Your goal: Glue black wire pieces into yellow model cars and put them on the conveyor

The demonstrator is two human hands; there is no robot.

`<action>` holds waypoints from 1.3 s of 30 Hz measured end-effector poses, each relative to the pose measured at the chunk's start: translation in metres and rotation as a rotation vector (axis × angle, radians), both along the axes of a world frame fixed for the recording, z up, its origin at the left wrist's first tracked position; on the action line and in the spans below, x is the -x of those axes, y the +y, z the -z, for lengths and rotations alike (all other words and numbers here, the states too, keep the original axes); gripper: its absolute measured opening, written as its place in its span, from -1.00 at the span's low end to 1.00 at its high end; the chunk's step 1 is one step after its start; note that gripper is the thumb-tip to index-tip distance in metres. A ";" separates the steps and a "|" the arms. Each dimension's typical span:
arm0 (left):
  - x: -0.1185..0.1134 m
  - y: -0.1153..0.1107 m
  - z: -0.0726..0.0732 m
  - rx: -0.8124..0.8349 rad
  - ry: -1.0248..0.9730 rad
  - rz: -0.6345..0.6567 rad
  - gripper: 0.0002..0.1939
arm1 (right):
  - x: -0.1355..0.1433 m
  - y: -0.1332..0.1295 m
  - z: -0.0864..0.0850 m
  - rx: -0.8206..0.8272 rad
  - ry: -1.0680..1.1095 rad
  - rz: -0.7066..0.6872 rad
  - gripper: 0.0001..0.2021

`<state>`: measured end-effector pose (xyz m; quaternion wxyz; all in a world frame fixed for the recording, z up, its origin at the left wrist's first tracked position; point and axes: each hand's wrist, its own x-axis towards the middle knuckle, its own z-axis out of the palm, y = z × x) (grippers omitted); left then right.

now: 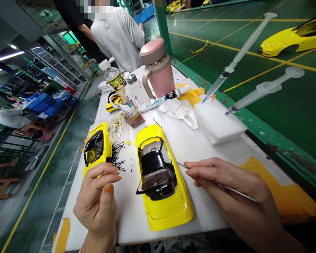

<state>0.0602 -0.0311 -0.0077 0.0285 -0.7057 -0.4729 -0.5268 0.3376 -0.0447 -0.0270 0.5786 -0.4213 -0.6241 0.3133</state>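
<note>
Yellow model car body (168, 211) lies on the white work board between my hands. A clear windshield piece with a dark rim (156, 179) sits tilted over its cabin opening, its left corner sticking out past the body's side. My right hand (234, 189) pinches a thin metal tool (237, 193), whose tip reaches the right edge of the car body. To the left of the car, my left hand (98, 200) is raised with loosely curled fingers, the thumb apart from them and nothing visible between. Beyond it rests a second yellow car body (97, 149) beside scattered thin black parts (118, 158).
Two syringes (237, 59) (265, 88) stand stuck in a white foam block (221, 126) at right. Behind the car are a crumpled tissue (180, 112), a glue tube (154, 104), a pink mug (160, 75) and a bottle (113, 75). People work farther back.
</note>
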 end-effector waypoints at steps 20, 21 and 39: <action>-0.003 0.002 -0.001 -0.020 -0.028 0.028 -0.81 | 0.000 0.000 -0.001 0.020 0.008 0.021 -0.76; -0.003 0.003 0.000 -0.036 -0.032 0.024 -0.80 | 0.000 0.001 0.000 0.018 0.005 0.020 -0.76; -0.007 0.010 0.005 -0.149 -0.108 0.017 -0.77 | -0.002 0.001 -0.006 0.045 0.005 0.066 -0.80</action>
